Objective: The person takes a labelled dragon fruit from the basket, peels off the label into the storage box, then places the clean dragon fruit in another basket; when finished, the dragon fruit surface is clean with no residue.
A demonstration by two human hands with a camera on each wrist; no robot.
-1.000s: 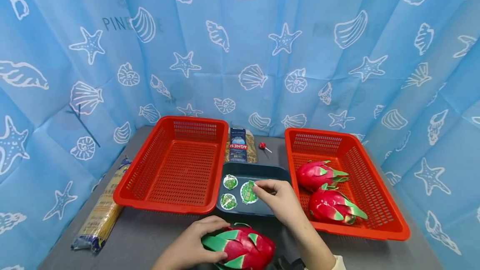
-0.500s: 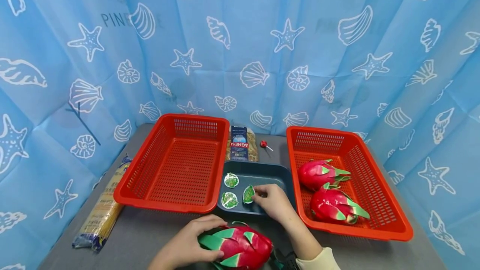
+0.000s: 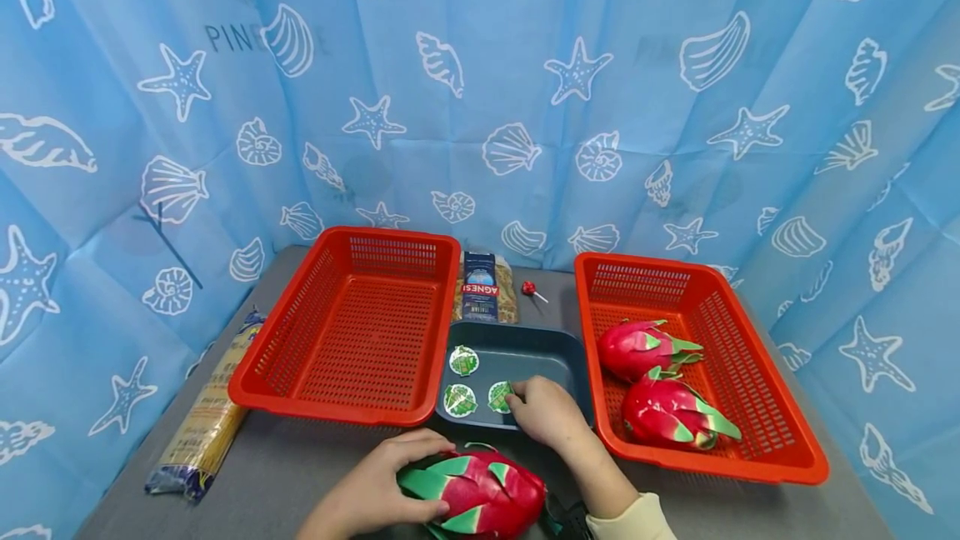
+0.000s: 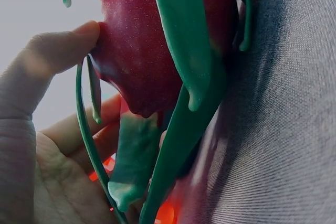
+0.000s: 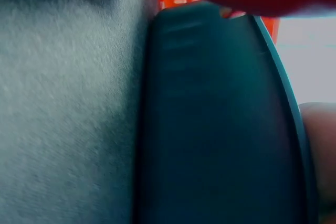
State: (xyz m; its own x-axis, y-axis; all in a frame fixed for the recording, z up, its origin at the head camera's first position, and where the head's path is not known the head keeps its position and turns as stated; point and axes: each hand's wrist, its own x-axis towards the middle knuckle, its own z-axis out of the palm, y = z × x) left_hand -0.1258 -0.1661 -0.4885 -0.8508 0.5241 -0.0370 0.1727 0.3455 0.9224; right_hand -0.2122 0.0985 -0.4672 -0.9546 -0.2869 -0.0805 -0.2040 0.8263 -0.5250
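My left hand (image 3: 390, 482) grips the leafy end of a red dragon fruit (image 3: 501, 494) at the table's front. In the left wrist view, the thumb (image 4: 63, 48) presses its red skin (image 4: 136, 40) and the fingers reach behind its green leaves. My right hand (image 3: 551, 411) is over the dark tray (image 3: 551, 344), fingertips at the right edge of a round green-and-white sticker (image 3: 498, 397). Two similar stickers, one upper (image 3: 463, 361) and one lower (image 3: 459, 400), lie at the tray's left. The tray's outer wall (image 5: 220, 119) hides the fingertips in the right wrist view.
A red basket (image 3: 255, 390) stands left of the tray; another red basket (image 3: 780, 469) at right holds two dragon fruits (image 3: 663, 411). Behind the tray are a pasta bag (image 3: 480, 290) and a lollipop (image 3: 529, 287). A long spaghetti pack (image 3: 206, 419) lies far left.
The sticker at my right fingertips was tilted half a second ago and now lies flatter in the tray. My right hand has lowered slightly. The left hand keeps its grip on the dragon fruit.
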